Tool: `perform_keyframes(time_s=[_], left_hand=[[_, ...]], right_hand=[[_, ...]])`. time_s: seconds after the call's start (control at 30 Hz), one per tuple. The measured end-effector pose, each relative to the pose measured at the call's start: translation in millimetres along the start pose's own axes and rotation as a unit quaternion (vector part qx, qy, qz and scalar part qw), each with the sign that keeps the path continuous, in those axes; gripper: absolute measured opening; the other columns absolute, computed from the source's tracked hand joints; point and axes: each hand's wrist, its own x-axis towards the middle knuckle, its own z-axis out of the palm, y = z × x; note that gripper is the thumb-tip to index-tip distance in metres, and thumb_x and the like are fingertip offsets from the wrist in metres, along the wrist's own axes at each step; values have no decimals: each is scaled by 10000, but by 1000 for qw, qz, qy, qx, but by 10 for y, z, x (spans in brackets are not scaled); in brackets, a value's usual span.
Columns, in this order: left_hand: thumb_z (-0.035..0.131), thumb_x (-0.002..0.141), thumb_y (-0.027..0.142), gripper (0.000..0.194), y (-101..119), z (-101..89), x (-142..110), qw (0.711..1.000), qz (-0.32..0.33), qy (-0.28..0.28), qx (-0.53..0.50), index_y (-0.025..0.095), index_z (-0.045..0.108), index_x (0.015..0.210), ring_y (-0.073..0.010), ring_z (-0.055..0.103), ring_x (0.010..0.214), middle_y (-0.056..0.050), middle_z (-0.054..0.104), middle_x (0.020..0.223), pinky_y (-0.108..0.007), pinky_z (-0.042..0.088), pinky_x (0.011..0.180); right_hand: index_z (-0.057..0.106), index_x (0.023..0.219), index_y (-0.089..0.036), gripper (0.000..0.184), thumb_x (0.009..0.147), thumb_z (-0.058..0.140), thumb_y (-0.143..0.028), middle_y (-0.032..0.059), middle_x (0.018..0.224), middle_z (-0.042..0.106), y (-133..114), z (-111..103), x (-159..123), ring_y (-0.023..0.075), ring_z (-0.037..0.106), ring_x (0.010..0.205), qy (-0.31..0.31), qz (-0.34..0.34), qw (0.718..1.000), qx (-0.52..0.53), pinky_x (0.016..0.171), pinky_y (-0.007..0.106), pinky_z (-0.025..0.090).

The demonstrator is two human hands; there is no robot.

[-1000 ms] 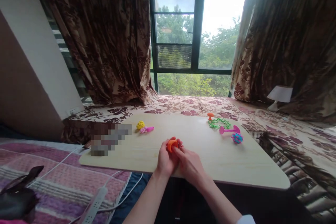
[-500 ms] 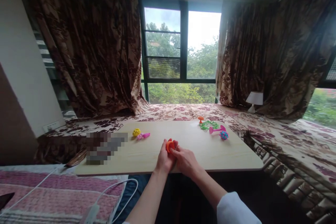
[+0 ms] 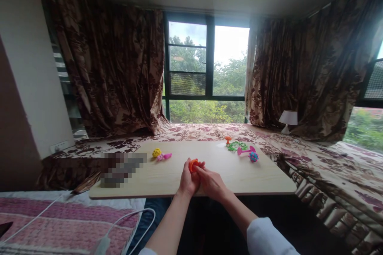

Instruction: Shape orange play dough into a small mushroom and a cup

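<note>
A small orange cup-shaped toy [image 3: 193, 165] with a round opening is held above the near middle of the table. My left hand [image 3: 188, 179] is closed around it from the left and below. From the right, my right hand [image 3: 213, 182] meets it, thumb and fingers at the rim and opening. The fingers partly cover the toy, so its far side is hidden. Both hands touch each other in front of my body.
On the pale table [image 3: 167, 181] lie a yellow bumpy ball [image 3: 156, 152] and a pink toy [image 3: 164, 157]. Farther right are an orange mushroom-shaped piece [image 3: 228, 140], green linked loops [image 3: 237, 146], a pink double-ended piece [image 3: 245, 150] and a blue-pink knobbly ball [image 3: 253, 156]. A blurred patch covers the left side.
My right fingers have shifted slightly across the orange toy's opening, while my left hand keeps its hold. The camera view has tilted up a little.
</note>
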Motion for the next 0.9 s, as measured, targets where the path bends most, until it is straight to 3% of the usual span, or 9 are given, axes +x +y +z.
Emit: perform_keyframes(time_s=[0.17, 0.43, 0.7, 0.9], left_hand=[[556, 766, 221, 125, -8, -40, 48, 1000, 2, 8, 1, 138, 583, 855, -197, 657, 773, -81, 660, 798, -306, 523, 667], [519, 798, 242, 116, 2, -90, 86, 1000, -24, 6, -20, 151, 573, 847, -161, 644, 666, -48, 627, 706, -310, 523, 648], [491, 806, 269, 173, 12, -71, 68, 999, -44, -10, -22, 134, 579, 869, -173, 637, 668, -72, 625, 714, -329, 522, 637], [495, 792, 229, 121, 13, -85, 77, 999, -30, 1, -25, 144, 574, 828, -170, 638, 660, -56, 621, 705, -341, 523, 655]], right_hand=[[476, 1180, -276, 411, 794, 413, -148, 25, 937, 604, 51, 83, 2, 164, 560, 783, 4, -15, 1000, -12, 665, 226, 391], [490, 1180, -267, 432, 768, 431, -148, 40, 999, 599, 46, 83, 23, 180, 567, 796, -13, -16, 999, -36, 672, 243, 395], [396, 1260, -272, 471, 808, 387, -137, 37, 1073, 581, 60, 14, -21, 177, 567, 855, -5, -8, 1000, 16, 701, 236, 412], [463, 1209, -302, 478, 763, 433, -134, 16, 1079, 577, 42, 18, -19, 184, 570, 827, -20, -18, 1000, -8, 695, 242, 413]])
